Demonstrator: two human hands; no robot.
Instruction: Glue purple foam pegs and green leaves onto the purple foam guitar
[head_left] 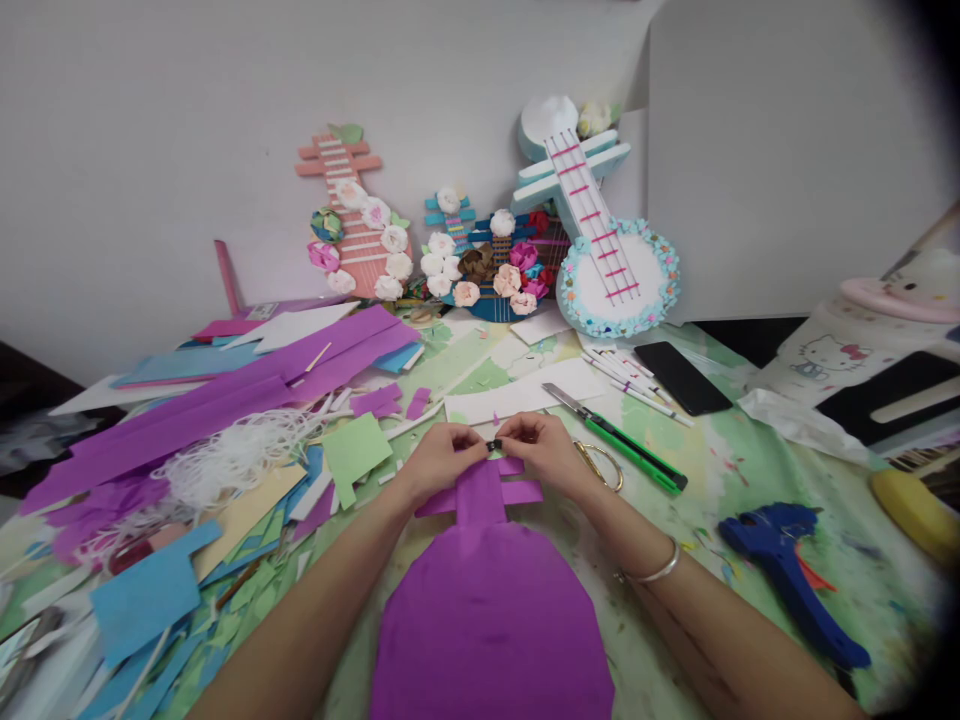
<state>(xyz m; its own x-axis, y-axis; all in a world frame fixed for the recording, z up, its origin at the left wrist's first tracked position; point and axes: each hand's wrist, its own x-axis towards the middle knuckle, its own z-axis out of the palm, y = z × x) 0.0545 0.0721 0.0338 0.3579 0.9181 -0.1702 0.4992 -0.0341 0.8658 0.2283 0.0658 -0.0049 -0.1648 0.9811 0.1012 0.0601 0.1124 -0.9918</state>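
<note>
A purple lute-shaped paper craft [495,620] lies in front of me, its rounded body near and its neck with side pegs pointing away. At the top end of the neck, my left hand [442,458] and my right hand [546,450] meet with fingers pinched. Between their fingertips is a small black piece [493,446], perhaps a clip, too small to make out fully. Both hands grip it from either side. Just right of my right hand lie gold-handled scissors [600,466] and a green utility knife [622,445] with its blade out.
Paper scraps [240,590] and white string [229,460] pile up at left. A blue glue gun [795,575], a black phone [682,377] and a cup [825,350] stand or lie at right. Decorated paper instruments [615,280] lean on the back wall.
</note>
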